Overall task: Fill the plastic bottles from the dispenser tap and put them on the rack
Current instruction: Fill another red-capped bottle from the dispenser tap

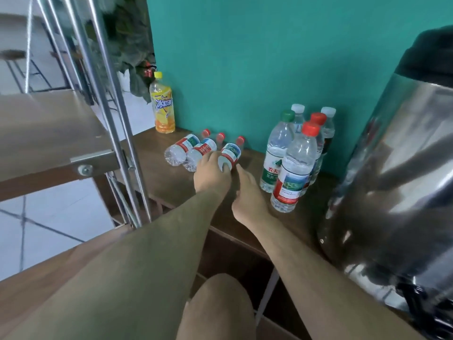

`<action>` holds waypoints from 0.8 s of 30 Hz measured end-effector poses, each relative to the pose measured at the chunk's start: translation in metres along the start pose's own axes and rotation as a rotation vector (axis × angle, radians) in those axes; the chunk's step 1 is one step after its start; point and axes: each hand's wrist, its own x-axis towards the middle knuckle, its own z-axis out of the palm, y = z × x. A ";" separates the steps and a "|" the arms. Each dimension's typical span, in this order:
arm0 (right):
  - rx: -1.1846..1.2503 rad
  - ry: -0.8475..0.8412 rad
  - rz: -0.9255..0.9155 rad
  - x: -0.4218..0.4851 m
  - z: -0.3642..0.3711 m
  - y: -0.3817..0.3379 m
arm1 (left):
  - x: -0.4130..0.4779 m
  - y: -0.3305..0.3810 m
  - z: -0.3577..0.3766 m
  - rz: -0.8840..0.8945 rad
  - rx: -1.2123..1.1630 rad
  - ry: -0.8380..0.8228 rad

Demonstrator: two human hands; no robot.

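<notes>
Our left hand curls its fingers round the base of a small bottle lying on the wooden table, caps toward the teal wall. It touches two other lying bottles. Our right hand is loose and holds nothing, forefinger by the bottle. Bare tabletop separates it from the upright bottles. The rack hems the left edge and the dispenser the right.

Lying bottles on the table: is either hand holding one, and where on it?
The left hand grips the rightmost lying bottle round its base end, cap pointing away. The right hand holds nothing.
</notes>
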 end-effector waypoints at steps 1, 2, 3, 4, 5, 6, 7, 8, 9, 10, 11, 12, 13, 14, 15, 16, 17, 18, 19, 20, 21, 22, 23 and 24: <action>0.009 -0.023 0.005 0.009 0.003 0.001 | 0.005 0.000 0.001 0.000 0.012 -0.007; -0.003 -0.039 0.001 0.017 0.005 0.002 | 0.010 0.000 0.003 0.006 0.023 -0.012; -0.038 -0.052 -0.007 0.025 0.007 0.003 | 0.013 0.000 0.005 0.013 0.033 -0.012; -0.076 -0.066 -0.014 0.030 0.008 0.005 | 0.015 -0.001 0.007 0.010 0.035 -0.020; -0.093 -0.075 -0.018 0.035 0.009 0.006 | 0.015 -0.002 0.009 0.009 0.034 -0.026; -0.091 -0.087 -0.017 0.038 0.010 0.006 | 0.015 -0.002 0.010 0.008 0.032 -0.036; -0.079 -0.098 -0.018 0.039 0.010 0.007 | 0.014 -0.002 0.012 0.004 0.024 -0.045; -0.071 -0.108 -0.025 0.041 0.011 0.007 | 0.012 -0.001 0.012 -0.001 0.012 -0.055; -0.074 -0.115 -0.035 0.040 0.011 0.007 | 0.009 -0.001 0.012 -0.009 -0.009 -0.065; -0.082 -0.122 -0.041 0.039 0.010 0.007 | 0.007 -0.001 0.013 -0.020 -0.037 -0.075; -0.087 -0.123 -0.050 0.037 0.007 0.007 | 0.004 -0.001 0.013 -0.042 -0.072 -0.087; -0.078 -0.112 -0.060 0.035 0.005 0.007 | -0.002 -0.001 0.012 -0.064 -0.111 -0.095; -0.056 -0.095 -0.063 0.031 0.002 0.007 | -0.007 -0.002 0.009 -0.087 -0.150 -0.098; -0.032 -0.076 -0.050 0.025 0.000 0.007 | -0.018 0.003 0.007 -0.102 -0.195 -0.086; -0.016 -0.054 -0.029 0.018 -0.001 0.006 | -0.026 0.005 0.003 -0.132 -0.252 -0.068; -0.014 -0.024 -0.010 0.010 -0.001 0.004 | -0.038 0.012 -0.001 -0.155 -0.314 -0.053; -0.029 0.012 0.007 0.000 0.000 0.004 | -0.050 0.018 -0.003 -0.193 -0.376 -0.047; -0.058 0.050 0.025 -0.008 0.000 0.002 | -0.063 0.024 -0.007 -0.223 -0.437 -0.050; -0.100 0.090 0.044 -0.018 -0.001 0.000 | -0.073 0.027 -0.009 -0.260 -0.480 -0.056; -0.144 0.131 0.058 -0.028 -0.003 -0.002 | -0.080 0.027 -0.011 -0.278 -0.494 -0.059; -0.168 0.163 0.068 -0.039 -0.006 -0.004 | -0.085 0.023 -0.012 -0.290 -0.479 -0.077; -0.179 0.169 0.078 -0.053 -0.010 -0.006 | -0.091 0.017 -0.014 -0.291 -0.461 -0.085; -0.195 0.160 0.084 -0.068 -0.013 -0.008 | -0.094 0.008 -0.014 -0.301 -0.459 -0.105; -0.229 0.153 0.081 -0.085 -0.017 -0.010 | -0.102 0.006 -0.015 -0.301 -0.463 -0.121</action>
